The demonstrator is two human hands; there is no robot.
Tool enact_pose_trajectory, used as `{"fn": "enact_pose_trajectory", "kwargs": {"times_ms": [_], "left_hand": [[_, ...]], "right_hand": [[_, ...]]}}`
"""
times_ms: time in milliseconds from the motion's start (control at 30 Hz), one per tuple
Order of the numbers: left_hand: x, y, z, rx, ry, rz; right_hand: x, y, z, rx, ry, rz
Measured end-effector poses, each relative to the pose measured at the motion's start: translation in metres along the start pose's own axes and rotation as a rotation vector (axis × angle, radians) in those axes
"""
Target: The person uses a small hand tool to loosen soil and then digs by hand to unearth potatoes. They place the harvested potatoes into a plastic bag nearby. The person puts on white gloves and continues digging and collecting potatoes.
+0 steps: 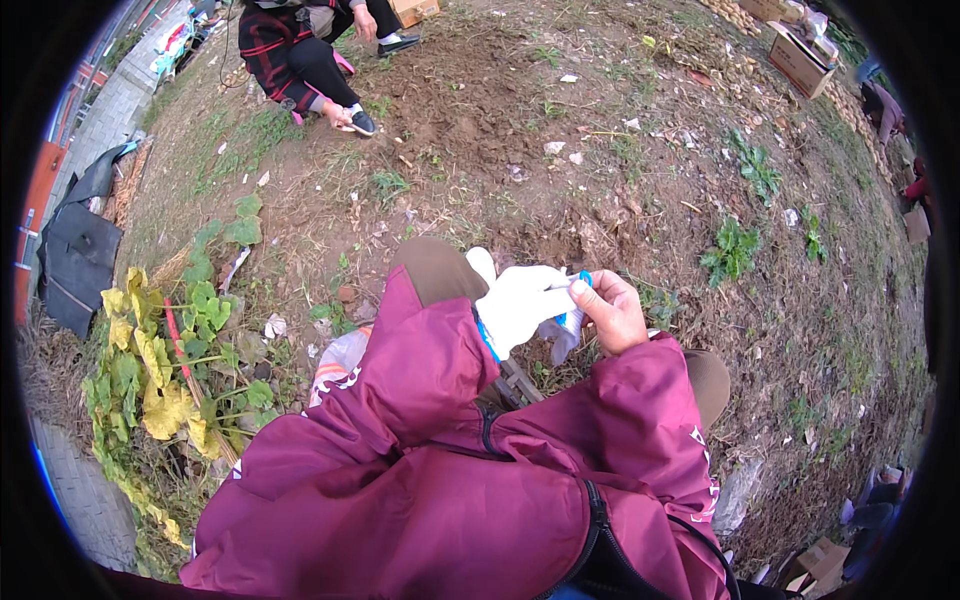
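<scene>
My left hand (521, 306) wears a white knitted work glove with a blue cuff edge. Its fingers grip a second white glove with blue trim (568, 337), which hangs limp between the two hands. On the other side of that glove is my bare right hand (616, 309), its thumb and fingers pinching the blue-edged cuff. Both hands meet in front of my lap, above the soil. Part of the second glove is hidden behind the fingers.
Another person (300, 64) squats at the upper left. Yellowing leafy vines (154, 375) grow at left near a black sheet (79, 255). A cardboard box (799, 64) stands at upper right by a person (885, 112). Weeds (731, 251) dot the soil.
</scene>
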State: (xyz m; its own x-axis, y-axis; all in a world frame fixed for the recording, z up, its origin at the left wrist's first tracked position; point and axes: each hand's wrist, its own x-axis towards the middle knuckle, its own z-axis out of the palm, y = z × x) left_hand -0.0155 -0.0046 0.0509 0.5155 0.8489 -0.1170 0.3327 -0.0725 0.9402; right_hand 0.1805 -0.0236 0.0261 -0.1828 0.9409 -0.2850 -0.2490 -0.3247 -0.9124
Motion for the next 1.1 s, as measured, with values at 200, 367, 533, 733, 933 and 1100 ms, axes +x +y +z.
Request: {"fn": "enact_pose_trajectory", "kwargs": {"times_ms": [200,367,533,733,933,1100], "left_hand": [[-0.005,-0.011,0.003,-0.644,0.01,-0.231],[-0.003,-0.02,-0.001,0.155,0.058,-0.081],[0.003,-0.029,-0.012,0.356,-0.145,0.129],[0.012,-0.04,-0.003,0.607,-0.05,0.162],[0.019,-0.038,0.008,0.417,-0.034,0.048],[0.02,-0.044,0.001,0.622,-0.099,0.054]], "right_hand": [[0.005,0.007,-0.002,-0.178,0.023,0.002],[0.004,0.016,0.0,-0.302,-0.018,-0.16],[0.005,0.015,-0.001,-0.401,-0.028,-0.076],[-0.004,0.009,0.02,-0.589,0.268,-0.527],[-0.009,0.014,0.041,-0.204,0.152,-0.225],[-0.003,0.028,0.027,-0.64,0.214,-0.211]]}}
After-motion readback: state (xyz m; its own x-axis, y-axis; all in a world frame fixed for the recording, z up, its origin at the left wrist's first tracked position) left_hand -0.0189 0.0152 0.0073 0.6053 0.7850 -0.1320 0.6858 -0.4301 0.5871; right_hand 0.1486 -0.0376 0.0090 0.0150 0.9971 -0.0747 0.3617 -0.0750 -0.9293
